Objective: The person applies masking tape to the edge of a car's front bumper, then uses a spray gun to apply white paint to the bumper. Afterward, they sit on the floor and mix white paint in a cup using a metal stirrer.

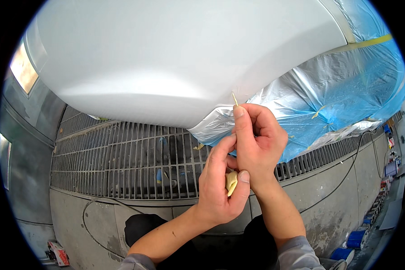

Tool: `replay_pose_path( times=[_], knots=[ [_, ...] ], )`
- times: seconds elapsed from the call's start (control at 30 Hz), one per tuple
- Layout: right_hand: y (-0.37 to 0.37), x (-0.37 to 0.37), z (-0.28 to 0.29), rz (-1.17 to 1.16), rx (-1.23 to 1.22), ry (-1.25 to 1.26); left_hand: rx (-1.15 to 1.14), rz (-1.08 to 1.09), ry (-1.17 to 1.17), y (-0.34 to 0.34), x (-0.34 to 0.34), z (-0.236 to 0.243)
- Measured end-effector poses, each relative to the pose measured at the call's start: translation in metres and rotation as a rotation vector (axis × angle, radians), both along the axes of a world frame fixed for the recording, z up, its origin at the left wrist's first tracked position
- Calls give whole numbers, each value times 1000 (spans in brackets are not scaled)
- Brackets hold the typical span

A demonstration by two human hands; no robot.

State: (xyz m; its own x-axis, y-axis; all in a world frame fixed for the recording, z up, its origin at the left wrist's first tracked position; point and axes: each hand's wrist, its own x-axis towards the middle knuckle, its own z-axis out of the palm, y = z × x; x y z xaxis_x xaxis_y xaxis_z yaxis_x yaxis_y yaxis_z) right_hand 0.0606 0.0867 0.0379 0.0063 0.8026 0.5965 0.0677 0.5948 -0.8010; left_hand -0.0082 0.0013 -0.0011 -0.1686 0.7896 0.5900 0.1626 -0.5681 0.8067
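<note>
Right hand (258, 141) is closed into a loose fist, thumb and forefinger pinched on a thin pale sliver (234, 98) whose tip points up and touches, or very nearly touches, the lower edge of the body panel (166, 58). That panel is the largest thing in view: a smooth, glossy silver-white curved sheet filling the upper half of the picture. Beside it on the right, blue masking film (346, 94) wraps the adjoining part, crinkled and edged with a strip of yellow tape (364, 43) along its top. Below both runs a metal floor grating (121, 157), with grey concrete floor (337, 198) in front of it and a dark cable (346, 173) trailing across the concrete. Left hand (220, 184) sits just under the right one, touching it, its forefinger stretched up along the right hand and its thumb and remaining fingers curled shut around a small cream-coloured wad (231, 182), which shows between thumb and palm. Several blue containers (357, 238) stand along the far right edge.
</note>
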Motion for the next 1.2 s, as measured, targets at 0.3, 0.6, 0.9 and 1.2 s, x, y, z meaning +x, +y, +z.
replay_pose_path(
  times=[0.3,0.6,0.9,1.2],
  knots=[
    [-1,0,0,0,-22,6,-25,-6,-9,0,0,-2],
    [0,1,0,5,-9,15,3,2,-76,1,3,-5],
    [0,1,-1,0,-17,5,-13,-11,-20,0,1,-1],
    [0,1,-1,5,-16,18,-16,-8,-6,1,1,-2]
  ],
)
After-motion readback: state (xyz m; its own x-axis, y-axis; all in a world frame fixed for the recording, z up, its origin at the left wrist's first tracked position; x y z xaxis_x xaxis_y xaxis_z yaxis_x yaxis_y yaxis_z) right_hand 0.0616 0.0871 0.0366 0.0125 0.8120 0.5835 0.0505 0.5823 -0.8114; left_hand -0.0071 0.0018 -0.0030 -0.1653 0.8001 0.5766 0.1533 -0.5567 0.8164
